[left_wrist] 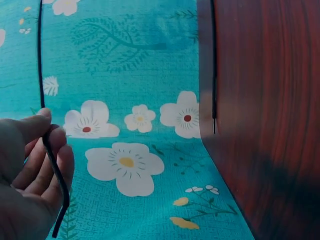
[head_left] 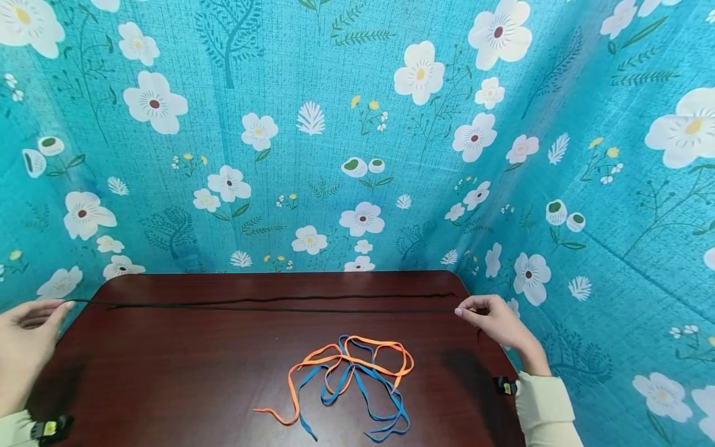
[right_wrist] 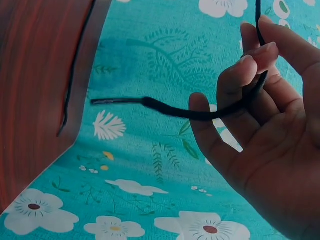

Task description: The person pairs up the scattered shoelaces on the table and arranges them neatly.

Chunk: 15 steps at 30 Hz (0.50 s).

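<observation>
A black shoelace (head_left: 335, 311) runs nearly straight across the table between the two hands. My left hand (head_left: 26, 351) pinches it near one end between thumb and fingers; in the left wrist view, the short tail (left_wrist: 61, 185) hangs down past the fingers. At the right, my right hand (head_left: 498, 324) pinches the other end, and the lace's plastic tip (right_wrist: 117, 101) sticks out beyond the curled fingers in the right wrist view. A second black shoelace (head_left: 357, 297) lies stretched out along the back of the table, just behind the held one.
On the dark red-brown table (head_left: 184, 385), an orange shoelace (head_left: 293, 397) and a blue shoelace (head_left: 402, 413) lie loosely tangled at the front centre. A teal flowered cloth (head_left: 313, 186) hangs behind the table and along both sides.
</observation>
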Motion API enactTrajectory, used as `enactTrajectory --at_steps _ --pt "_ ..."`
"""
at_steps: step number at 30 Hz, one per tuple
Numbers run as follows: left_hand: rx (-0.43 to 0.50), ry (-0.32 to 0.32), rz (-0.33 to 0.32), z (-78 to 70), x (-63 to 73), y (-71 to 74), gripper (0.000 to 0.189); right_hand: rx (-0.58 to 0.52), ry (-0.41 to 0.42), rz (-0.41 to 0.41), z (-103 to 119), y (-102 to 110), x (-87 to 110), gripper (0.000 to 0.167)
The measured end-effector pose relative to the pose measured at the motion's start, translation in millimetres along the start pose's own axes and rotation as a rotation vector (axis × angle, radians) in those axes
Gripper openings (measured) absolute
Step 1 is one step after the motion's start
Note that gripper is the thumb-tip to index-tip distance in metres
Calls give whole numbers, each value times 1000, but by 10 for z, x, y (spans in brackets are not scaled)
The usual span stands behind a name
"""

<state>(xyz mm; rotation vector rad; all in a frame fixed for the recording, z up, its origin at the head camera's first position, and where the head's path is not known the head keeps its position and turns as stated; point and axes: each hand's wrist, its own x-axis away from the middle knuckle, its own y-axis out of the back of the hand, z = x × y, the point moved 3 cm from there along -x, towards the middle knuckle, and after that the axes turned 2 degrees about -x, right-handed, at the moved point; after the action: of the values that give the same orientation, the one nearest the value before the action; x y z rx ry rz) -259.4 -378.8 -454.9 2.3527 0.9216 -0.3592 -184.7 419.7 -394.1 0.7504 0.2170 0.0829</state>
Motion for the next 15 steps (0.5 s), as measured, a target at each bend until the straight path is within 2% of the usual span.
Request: enactTrajectory --at_steps 3,5,7,10,15 --pt "-14 7 -19 33 -24 20 14 -10 -5 3 -11 34 -3 13" --pt "-30 8 -24 33 -31 26 7 -14 -6 8 -27 63 -2 15" --pt "-33 18 -16 32 -30 32 12 -10 -16 7 -61 100 4 16" --pt "-29 -5 -26 32 -26 37 25 12 -28 1 -129 159 17 18" --pt "-29 -34 -72 96 -27 55 29 48 -49 -15 -258 244 29 24"
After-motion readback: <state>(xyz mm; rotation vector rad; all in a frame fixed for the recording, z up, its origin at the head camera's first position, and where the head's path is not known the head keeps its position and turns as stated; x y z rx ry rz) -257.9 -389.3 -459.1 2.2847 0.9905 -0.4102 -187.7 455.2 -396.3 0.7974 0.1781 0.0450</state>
